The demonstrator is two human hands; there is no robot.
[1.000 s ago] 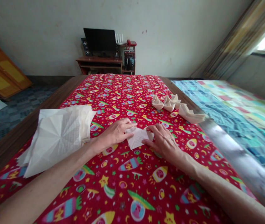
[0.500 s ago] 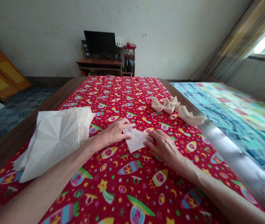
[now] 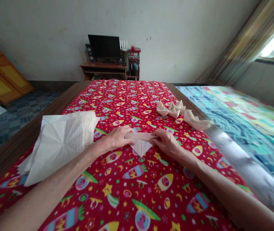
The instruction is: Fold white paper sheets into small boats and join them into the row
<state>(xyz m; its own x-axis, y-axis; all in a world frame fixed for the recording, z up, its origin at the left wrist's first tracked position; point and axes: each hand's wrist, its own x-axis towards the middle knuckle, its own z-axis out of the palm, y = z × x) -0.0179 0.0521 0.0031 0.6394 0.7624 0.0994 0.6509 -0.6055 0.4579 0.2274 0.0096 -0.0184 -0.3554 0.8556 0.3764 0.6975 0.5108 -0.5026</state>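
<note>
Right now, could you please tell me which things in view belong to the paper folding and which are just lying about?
Seemingly part of it: held part-folded paper, stacked paper sheets, boat-shaped paper pieces.

Seemingly unrelated: monitor, speakers, red telephone.

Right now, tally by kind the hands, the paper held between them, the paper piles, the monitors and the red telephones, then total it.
Hands: 2 (left hand, right hand)
Folded paper, held: 1
Paper pile: 1
Monitor: 1
Red telephone: 1
Total: 6

No readable text; faint rows of marks on paper stack (image 3: 59,141) and folded paper (image 3: 141,148), too blurred
</note>
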